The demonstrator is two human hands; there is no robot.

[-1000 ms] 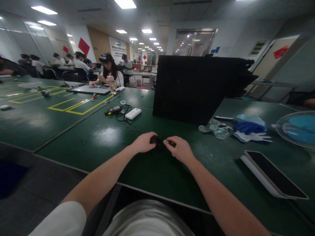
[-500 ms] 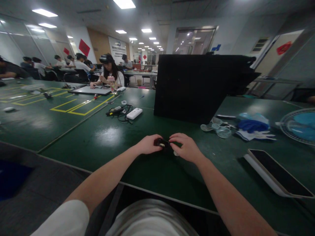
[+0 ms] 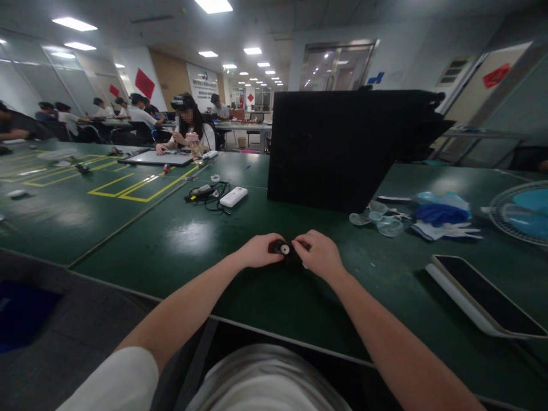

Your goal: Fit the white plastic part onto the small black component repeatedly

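My left hand (image 3: pixel 260 251) is closed around a small dark cylindrical piece (image 3: pixel 278 246) just above the green table. A pale round end (image 3: pixel 285 249) with a dark centre shows on that piece, facing right. Close beside it, my right hand (image 3: pixel 320 255) has its thumb and fingers pinched together on a small dark part (image 3: pixel 305 245), too small to name. A bit of something pale (image 3: pixel 305 265) peeks out under the right fingers. A narrow gap separates the two hands.
A large black box-like panel (image 3: pixel 329 148) stands ahead. On the left lie a white device (image 3: pixel 234 197) and black cables (image 3: pixel 208 194). To the right are clear plastic cups (image 3: pixel 389 226), gloves (image 3: pixel 443 220), a blue-filled basket (image 3: pixel 496 208) and a phone (image 3: pixel 488 294). A co-worker (image 3: pixel 188 128) sits across.
The pale round end on the left-hand piece has turned into view. My right hand drew close to the piece, shifted its fingers, and now sits slightly apart. The view shifted a little.
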